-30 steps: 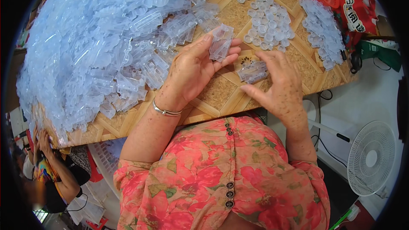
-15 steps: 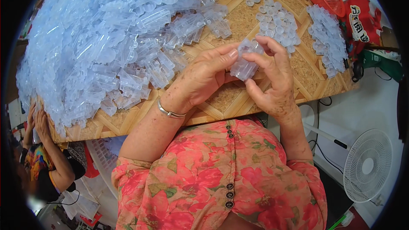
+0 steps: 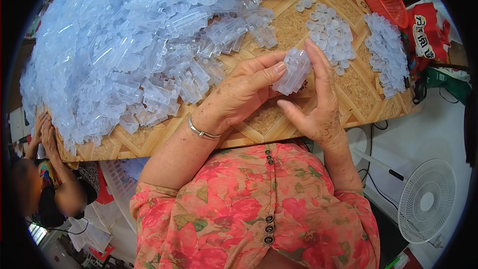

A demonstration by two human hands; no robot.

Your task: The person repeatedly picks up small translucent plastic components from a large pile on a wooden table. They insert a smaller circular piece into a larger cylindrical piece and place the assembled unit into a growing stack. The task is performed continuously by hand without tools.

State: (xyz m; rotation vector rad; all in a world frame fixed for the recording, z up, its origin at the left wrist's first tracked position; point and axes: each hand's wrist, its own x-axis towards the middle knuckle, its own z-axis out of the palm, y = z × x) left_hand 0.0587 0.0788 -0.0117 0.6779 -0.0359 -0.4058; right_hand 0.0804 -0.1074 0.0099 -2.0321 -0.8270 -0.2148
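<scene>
A clear plastic piece [image 3: 295, 72], ribbed like several small tubes side by side, is pinched between the thumb and fingers of my left hand [image 3: 244, 87]. My right hand [image 3: 318, 102] stands just right of it, thumb and fingers spread; its fingertips are near the piece's upper edge, and I see nothing gripped in it. Left of my hands rises a big heap of similar clear plastic pieces [image 3: 134, 45]. Beyond my right hand lies a loose group of small round clear caps [image 3: 331, 35] on the wood-patterned table [image 3: 249, 132].
A second pile of clear pieces [image 3: 386, 55] lies at the table's right side. Behind it are a red plastic basket [image 3: 383, 0] and a red bag [image 3: 429, 30]. Black scissors handles [image 3: 419, 92] sit at the edge. A white fan [image 3: 426, 201] stands lower right. Another person's hands [image 3: 46, 132] touch the heap's left end.
My right hand's fingers have come off the clear plastic piece and spread apart. The piece stays in my left hand, and the whole view has shifted slightly.
</scene>
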